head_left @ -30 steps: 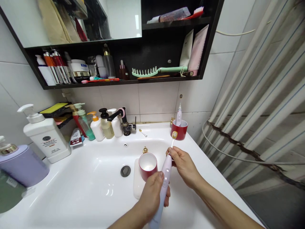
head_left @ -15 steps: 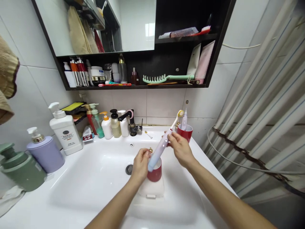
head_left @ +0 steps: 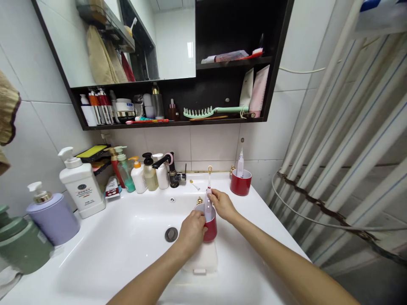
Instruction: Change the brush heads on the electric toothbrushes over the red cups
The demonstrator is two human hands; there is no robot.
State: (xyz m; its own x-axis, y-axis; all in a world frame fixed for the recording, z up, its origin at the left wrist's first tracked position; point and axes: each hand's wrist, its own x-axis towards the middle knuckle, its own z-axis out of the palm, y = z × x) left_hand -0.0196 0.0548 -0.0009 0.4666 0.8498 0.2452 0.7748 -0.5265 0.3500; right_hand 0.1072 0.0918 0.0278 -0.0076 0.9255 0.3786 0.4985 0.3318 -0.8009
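My right hand (head_left: 223, 204) pinches a pale pink electric toothbrush (head_left: 208, 203) near its neck. The brush stands almost upright, head up, with its lower end inside a red cup (head_left: 210, 233). Fingers of my left hand (head_left: 193, 228) are wrapped over the rim and left side of that cup, close to the toothbrush handle. Beneath the cup is a whitish translucent box (head_left: 202, 257) in the right part of the sink. A second red cup (head_left: 241, 184) on the sink's back right corner holds another light-coloured electric toothbrush (head_left: 241, 164).
The white sink (head_left: 127, 241) has a black faucet (head_left: 173, 173) at the back. Several pump bottles stand along its left and back edges, including a large white bottle (head_left: 83, 188) and a purple one (head_left: 54, 220). Above hangs a dark mirror cabinet (head_left: 178, 123); white pipes (head_left: 346, 140) run at right.
The toothbrush has gone from slanting above the cup to upright with its base inside it. My right hand moved left and down; my left hand shifted onto the cup. The view turned slightly.
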